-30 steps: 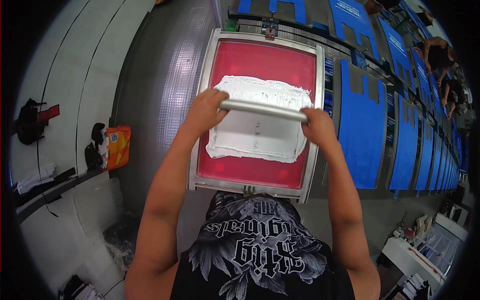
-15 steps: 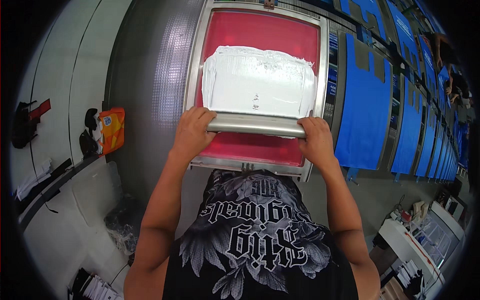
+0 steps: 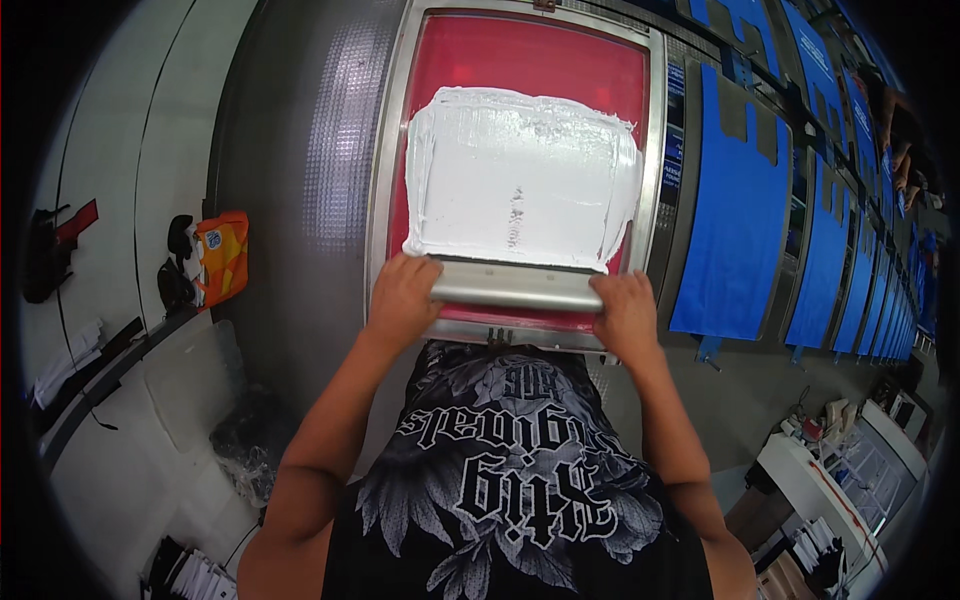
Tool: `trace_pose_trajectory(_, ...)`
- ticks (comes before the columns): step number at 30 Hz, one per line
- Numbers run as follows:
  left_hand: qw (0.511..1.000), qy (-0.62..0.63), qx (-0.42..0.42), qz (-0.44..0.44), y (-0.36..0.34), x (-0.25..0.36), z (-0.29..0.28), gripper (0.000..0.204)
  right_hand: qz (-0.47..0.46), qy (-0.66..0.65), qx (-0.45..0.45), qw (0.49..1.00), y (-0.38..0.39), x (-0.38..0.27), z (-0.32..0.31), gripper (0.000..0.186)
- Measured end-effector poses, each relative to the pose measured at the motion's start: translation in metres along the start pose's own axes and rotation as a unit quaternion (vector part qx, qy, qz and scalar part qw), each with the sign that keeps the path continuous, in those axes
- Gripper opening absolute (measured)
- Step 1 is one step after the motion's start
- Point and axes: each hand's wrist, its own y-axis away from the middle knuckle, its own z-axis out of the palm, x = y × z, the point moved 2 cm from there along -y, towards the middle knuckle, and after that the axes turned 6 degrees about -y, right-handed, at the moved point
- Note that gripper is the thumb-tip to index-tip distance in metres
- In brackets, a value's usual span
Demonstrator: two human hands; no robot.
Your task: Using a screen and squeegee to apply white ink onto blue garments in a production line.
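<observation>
A metal-handled squeegee (image 3: 520,286) lies crosswise over the near part of a screen-printing frame (image 3: 387,165). My left hand (image 3: 405,297) is closed on its left end, my right hand (image 3: 626,312) on its right end. Beyond the blade, white ink (image 3: 470,170) spreads in a thick rectangular layer with ragged far and side edges. A line of small dark marks runs through the ink's middle. Red mesh (image 3: 530,50) shows at the far end and in a strip on the near side of the squeegee. The blade's lower edge is hidden by the handle.
Blue fabric pieces on dark boards (image 3: 735,215) stretch in a row along the right. Another person's hands (image 3: 905,170) show at the far right. An orange bag (image 3: 222,258) hangs at left. A white table (image 3: 815,490) with clutter stands lower right; clear plastic (image 3: 245,440) lies lower left.
Both hands have drawn the squeegee nearer to my body. More white ink shows beyond it, the dark marks form a longer line, and less red mesh shows on the near side.
</observation>
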Motion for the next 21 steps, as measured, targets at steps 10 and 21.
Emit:
trace_pose_trajectory(10, 0.998, -0.056, 0.042, -0.003, -0.178, -0.053, -0.005, 0.028, -0.073, 0.101, 0.111, 0.986, -0.163, 0.066, -0.037, 0.035)
trace_pose_trajectory(21, 0.998, -0.046, 0.027, 0.035, -0.019, -0.025, 0.016, 0.039, -0.033, 0.004, 0.052, 0.998, -0.021, 0.018, 0.015, 0.047)
